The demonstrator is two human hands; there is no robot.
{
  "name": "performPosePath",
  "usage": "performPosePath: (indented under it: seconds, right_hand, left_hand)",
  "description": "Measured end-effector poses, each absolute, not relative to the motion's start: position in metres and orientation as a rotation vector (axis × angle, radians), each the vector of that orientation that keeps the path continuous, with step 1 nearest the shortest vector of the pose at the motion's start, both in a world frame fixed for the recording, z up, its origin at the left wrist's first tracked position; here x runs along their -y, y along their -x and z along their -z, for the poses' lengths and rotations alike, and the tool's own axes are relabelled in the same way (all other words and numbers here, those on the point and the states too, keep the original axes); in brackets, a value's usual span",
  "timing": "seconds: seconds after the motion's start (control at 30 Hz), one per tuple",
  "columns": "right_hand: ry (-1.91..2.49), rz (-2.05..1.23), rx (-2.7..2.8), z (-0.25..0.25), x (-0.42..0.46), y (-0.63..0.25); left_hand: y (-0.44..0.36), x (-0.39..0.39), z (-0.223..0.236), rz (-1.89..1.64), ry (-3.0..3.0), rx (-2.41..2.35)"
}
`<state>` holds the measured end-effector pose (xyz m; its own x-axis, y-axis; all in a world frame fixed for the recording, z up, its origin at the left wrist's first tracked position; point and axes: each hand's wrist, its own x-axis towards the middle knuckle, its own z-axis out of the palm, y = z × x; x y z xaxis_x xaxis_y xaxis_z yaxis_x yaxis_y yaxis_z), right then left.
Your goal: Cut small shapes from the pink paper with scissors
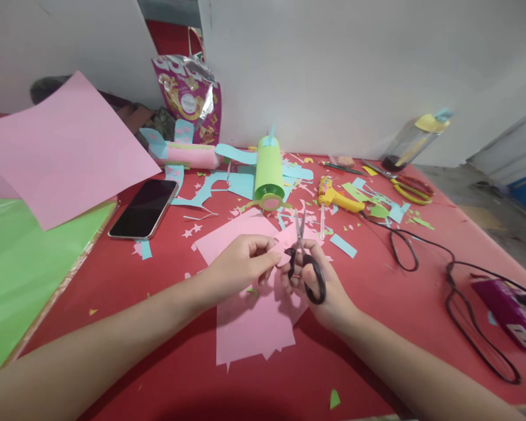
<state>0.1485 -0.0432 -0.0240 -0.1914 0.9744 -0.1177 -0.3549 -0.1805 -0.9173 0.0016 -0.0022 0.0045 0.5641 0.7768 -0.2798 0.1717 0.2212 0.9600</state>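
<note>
My left hand [249, 260] pinches a small piece of pink paper [284, 237] between thumb and fingers. In my right hand [318, 278] is a pair of scissors [314, 279] with black handles, its blades slightly apart and pointing away from me, close beside the pink piece. Below both hands lie larger cut sheets of pink paper [254, 327] with jagged edges. A green paper tube [269, 169] with a light blue strip on top rests just beyond my hands. Farther left lies a pink paper tube [188, 156] with light blue pieces attached.
A phone [144, 209], a green sheet [39, 275] and a large pink sheet [70, 152] are at left. To the right lie a yellow glue gun [339, 200], its black cord, red-and-yellow-handled scissors [409, 188] and a purple power strip [508, 310]. Paper scraps litter the red table [158, 362].
</note>
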Motion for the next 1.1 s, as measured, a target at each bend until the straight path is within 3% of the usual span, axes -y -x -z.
performPosePath:
  seconds: [0.5, 1.1]
  right_hand:
    - [1.048, -1.507, 0.977, 0.0180, 0.0418, -0.1469]
    - [1.102, -1.459, 0.991, 0.0177, 0.0409, -0.1465]
  left_hand:
    - [0.0030, -0.0011, -0.0034, -0.178, -1.626, -0.807]
    - [0.0009, -0.0026, -0.0030, -0.340, -1.635, -0.906]
